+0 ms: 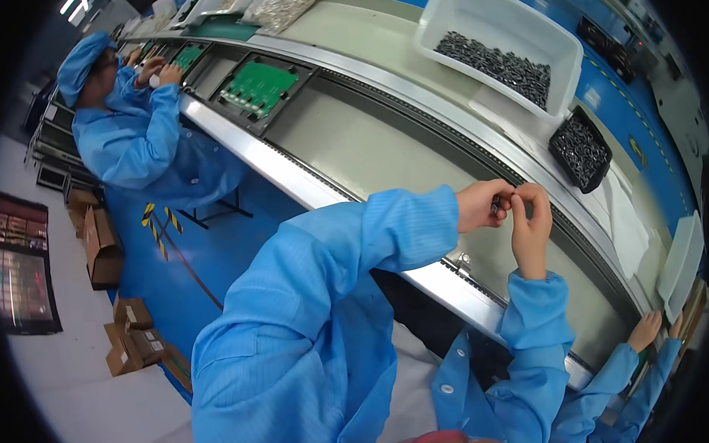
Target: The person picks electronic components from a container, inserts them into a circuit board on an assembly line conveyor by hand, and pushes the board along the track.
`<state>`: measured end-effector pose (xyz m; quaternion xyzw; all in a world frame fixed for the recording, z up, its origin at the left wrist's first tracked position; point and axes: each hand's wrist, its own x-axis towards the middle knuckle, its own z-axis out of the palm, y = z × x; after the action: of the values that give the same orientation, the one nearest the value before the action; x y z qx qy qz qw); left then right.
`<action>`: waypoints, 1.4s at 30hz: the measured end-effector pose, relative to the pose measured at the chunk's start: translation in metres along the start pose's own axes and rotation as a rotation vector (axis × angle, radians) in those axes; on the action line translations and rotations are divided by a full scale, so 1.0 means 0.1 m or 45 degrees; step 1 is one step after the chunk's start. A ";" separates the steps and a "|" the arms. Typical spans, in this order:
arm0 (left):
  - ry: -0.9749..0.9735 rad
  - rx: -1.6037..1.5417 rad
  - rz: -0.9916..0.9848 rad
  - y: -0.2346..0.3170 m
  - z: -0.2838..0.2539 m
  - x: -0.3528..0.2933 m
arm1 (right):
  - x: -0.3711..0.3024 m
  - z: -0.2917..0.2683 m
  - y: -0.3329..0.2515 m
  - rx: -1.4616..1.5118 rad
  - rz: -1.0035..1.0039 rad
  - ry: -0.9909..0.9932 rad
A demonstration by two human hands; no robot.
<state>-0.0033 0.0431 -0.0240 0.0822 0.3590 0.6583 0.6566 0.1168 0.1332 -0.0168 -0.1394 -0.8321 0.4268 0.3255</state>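
Over the conveyor line (344, 140), my left hand (477, 206) is closed around a few small dark parts (495, 206), which show between the curled fingers. Its thumb and forefinger meet the fingertips of my right hand (531, 225). That hand is pinched too, and whatever lies between its fingertips is too small to name. Beyond my hands, to the right, a black tray (561, 145) holds many small dark components. Behind it stands a larger white bin (449, 11) with more of the same dark pieces.
Up the line sits a green circuit board (260, 86) in a dark carrier frame (301, 81). A co-worker in blue (137, 143) handles another board at the far left. Another person's hand (646, 331) rests at the lower right, beside a white tray (680, 265). White cloth (626, 227) lies nearby.
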 end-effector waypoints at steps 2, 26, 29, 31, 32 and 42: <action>0.013 -0.048 -0.010 0.03 -0.03 -0.01 | 0.03 0.05 -0.07 -0.129 -0.101 -0.028; 1.676 2.646 0.117 1.37 -1.45 -2.53 | -0.16 0.02 -0.12 0.015 0.117 -0.196; 1.539 2.749 0.049 1.26 -1.18 -2.51 | -0.14 0.03 -0.22 -0.014 0.118 -0.226; 1.410 2.811 0.008 1.15 -1.00 -2.38 | -0.17 0.00 -0.28 -0.077 0.142 -0.241; 1.330 2.839 -0.006 1.07 -0.91 -2.28 | -0.19 0.00 -0.26 -0.083 0.154 -0.241; 0.287 3.039 -0.021 0.19 0.03 -1.35 | -0.21 -0.14 -0.37 -0.104 -0.073 -0.141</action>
<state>-0.0003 -0.0783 0.0378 0.5787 0.7991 -0.0907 0.1353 0.1435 0.1087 0.0101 -0.1050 -0.8692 0.3901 0.2851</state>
